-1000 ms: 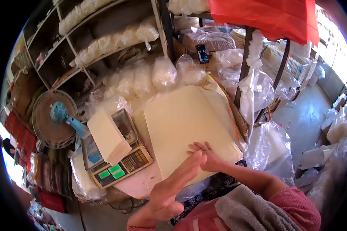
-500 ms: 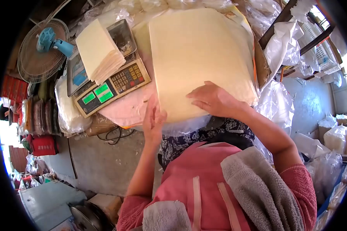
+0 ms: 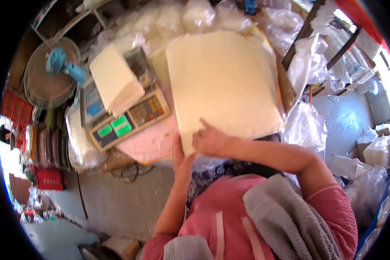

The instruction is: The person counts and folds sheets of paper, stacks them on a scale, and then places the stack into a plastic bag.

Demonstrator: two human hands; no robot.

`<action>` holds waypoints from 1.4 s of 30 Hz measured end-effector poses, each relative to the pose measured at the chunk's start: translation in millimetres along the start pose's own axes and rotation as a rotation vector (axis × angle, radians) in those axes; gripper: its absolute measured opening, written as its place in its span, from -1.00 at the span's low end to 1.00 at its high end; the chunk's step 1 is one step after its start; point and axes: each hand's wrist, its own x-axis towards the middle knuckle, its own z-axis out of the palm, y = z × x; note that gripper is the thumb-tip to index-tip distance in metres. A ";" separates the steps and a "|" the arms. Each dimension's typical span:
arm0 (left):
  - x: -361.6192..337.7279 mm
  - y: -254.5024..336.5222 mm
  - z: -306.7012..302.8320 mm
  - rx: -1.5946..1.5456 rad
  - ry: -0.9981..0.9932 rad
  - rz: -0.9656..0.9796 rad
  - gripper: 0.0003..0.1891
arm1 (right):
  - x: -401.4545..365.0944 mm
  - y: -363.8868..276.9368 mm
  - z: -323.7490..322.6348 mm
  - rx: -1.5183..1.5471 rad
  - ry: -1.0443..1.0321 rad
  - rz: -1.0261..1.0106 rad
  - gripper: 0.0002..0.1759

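Observation:
A wide stack of thin cream sheets (image 3: 223, 82), perhaps paper or cloth, lies in front of me. At its near left corner, my left hand (image 3: 182, 156) has the edge between thumb and fingers. My right hand (image 3: 212, 141) rests on the same corner, close beside the left. Its index finger stretches out over the top sheet and the other fingers are bent. Blur hides whether the right fingers pinch a sheet. Left of the stack, a folded bundle of cream sheets (image 3: 116, 78) sits on a digital scale (image 3: 132, 121) with green displays.
A pink cloth or sheet (image 3: 149, 141) lies under the scale's near side. Behind the stack are several clear plastic bags (image 3: 199, 17) of pale material. A blue fan (image 3: 56, 60) stands at the left. More plastic (image 3: 305, 125) hangs at the table's right side.
My right hand has moved left and nearer to me, to the stack's corner. My left hand has closed on that corner. The camera view has shifted, so the table appears lower.

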 end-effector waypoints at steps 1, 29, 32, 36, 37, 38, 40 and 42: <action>-0.7 0.5 1.8 0.010 -0.001 0.014 -0.09 | 0.1 -0.4 3.1 0.015 0.077 -0.001 -0.90; 71.0 18.4 43.9 1.078 -0.357 0.152 -0.36 | -60.8 77.6 -165.8 -0.167 0.395 0.353 -0.60; 78.0 36.4 48.4 0.743 -0.177 0.234 -0.31 | -82.1 60.3 -127.2 -0.044 0.197 0.333 -0.50; 102.6 30.0 22.0 0.827 -0.090 0.673 -0.50 | -105.7 45.0 -103.7 0.266 0.101 0.329 -0.58; 107.8 28.2 7.2 0.943 -0.255 0.673 -0.59 | -110.7 44.4 -103.6 0.384 0.105 0.338 -0.62; 113.3 27.4 -9.1 1.055 -0.422 0.670 -0.68 | -116.0 49.6 -114.0 0.603 0.056 0.352 -0.61; 106.9 27.9 -6.6 1.078 -0.450 0.623 -0.83 | -127.2 66.1 -136.6 0.915 0.052 0.481 -0.66; 108.0 22.3 -19.4 0.995 -0.401 0.575 -0.82 | -149.1 92.4 -138.7 0.922 0.097 0.621 -0.69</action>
